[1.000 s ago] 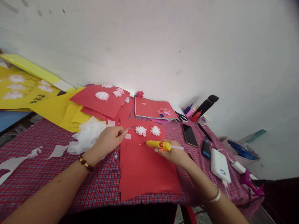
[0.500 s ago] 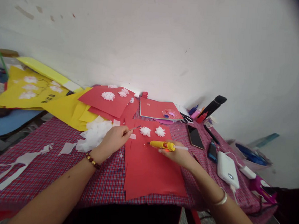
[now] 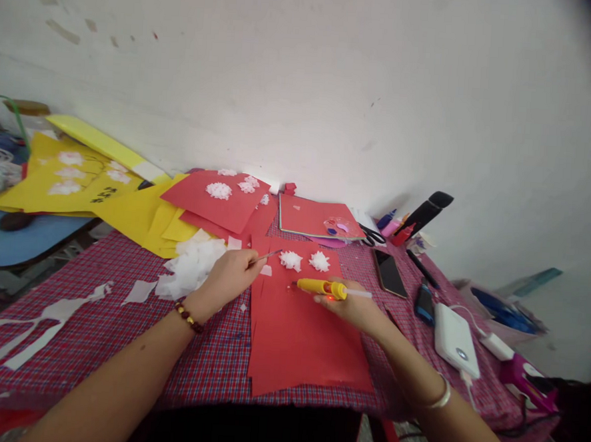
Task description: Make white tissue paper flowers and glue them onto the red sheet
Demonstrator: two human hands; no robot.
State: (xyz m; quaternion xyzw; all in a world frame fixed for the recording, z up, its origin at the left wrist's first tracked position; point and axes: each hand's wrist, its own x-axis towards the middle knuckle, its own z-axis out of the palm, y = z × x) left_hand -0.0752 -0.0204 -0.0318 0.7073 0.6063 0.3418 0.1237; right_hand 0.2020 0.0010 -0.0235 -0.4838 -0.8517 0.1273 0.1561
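My left hand [image 3: 231, 275] is closed on thin metal tweezers [image 3: 267, 256] whose tip points toward a small white paper scrap [image 3: 266, 270]. My right hand [image 3: 351, 306] grips a yellow glue gun [image 3: 320, 287] lying sideways, its nozzle aimed left over a red paper sheet [image 3: 303, 335]. Two white paper flowers [image 3: 304, 261] sit at the far end of that sheet, just beyond both hands. A pile of white tissue [image 3: 191, 264] lies left of my left hand.
Red sheets with flowers [image 3: 219, 200] and yellow sheets [image 3: 126, 210] lie at the back left. A red folder [image 3: 316, 217], scissors [image 3: 372, 236], a phone [image 3: 389, 272], a white power bank [image 3: 456, 339] and a pink tool [image 3: 526, 378] stand to the right. White strips [image 3: 28, 331] lie left on the checked cloth [image 3: 118, 330].
Only the camera view has shifted slightly; both hands hold the same tools in about the same places over the red sheet.
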